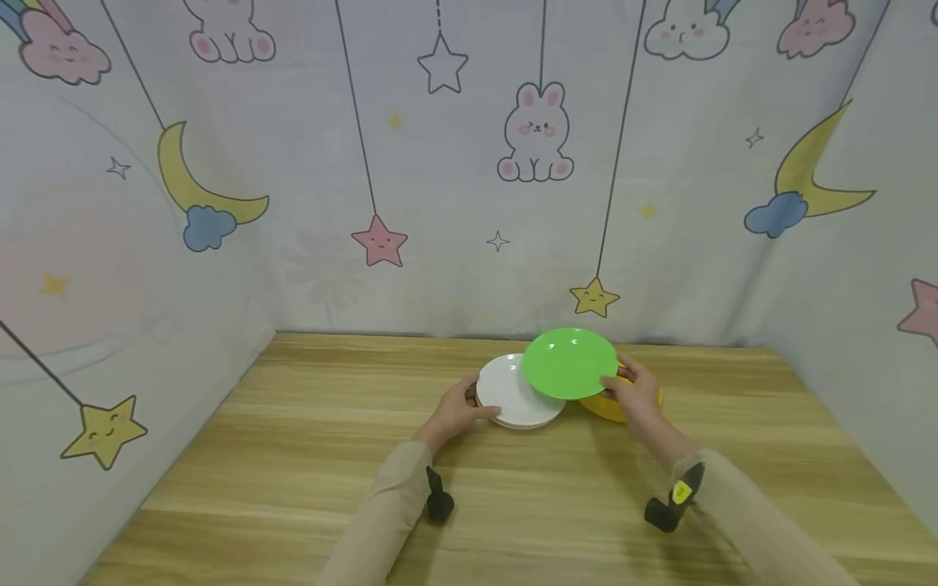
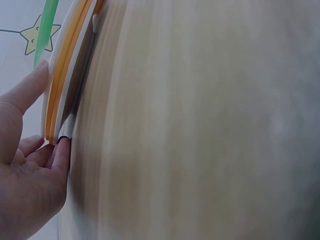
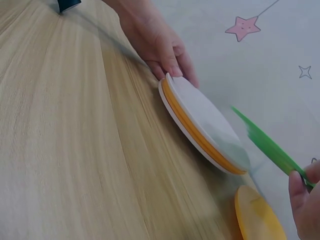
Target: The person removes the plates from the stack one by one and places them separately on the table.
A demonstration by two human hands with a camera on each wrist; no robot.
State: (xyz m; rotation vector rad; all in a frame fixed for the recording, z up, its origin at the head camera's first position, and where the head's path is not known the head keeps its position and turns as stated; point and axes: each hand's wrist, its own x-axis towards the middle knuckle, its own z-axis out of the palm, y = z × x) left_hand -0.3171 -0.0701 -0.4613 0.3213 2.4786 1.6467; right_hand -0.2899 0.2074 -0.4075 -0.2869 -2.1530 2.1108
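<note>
Green plate (image 1: 570, 363) is up, my right hand (image 1: 634, 392) pinching its rim, apart from the plate stack (image 1: 513, 389) my left hand (image 1: 454, 411) grips. Yellow dish (image 1: 611, 409) lower, near surface (image 1: 330, 456). Both one-edge holds, so I'd guess tilting could slide stack layers or dip green.

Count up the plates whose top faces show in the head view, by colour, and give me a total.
White plate: 1, topping the stack in the left hand
Green plate: 1, in the right hand
Yellow plate: 1, on the table
Total: 3
</note>
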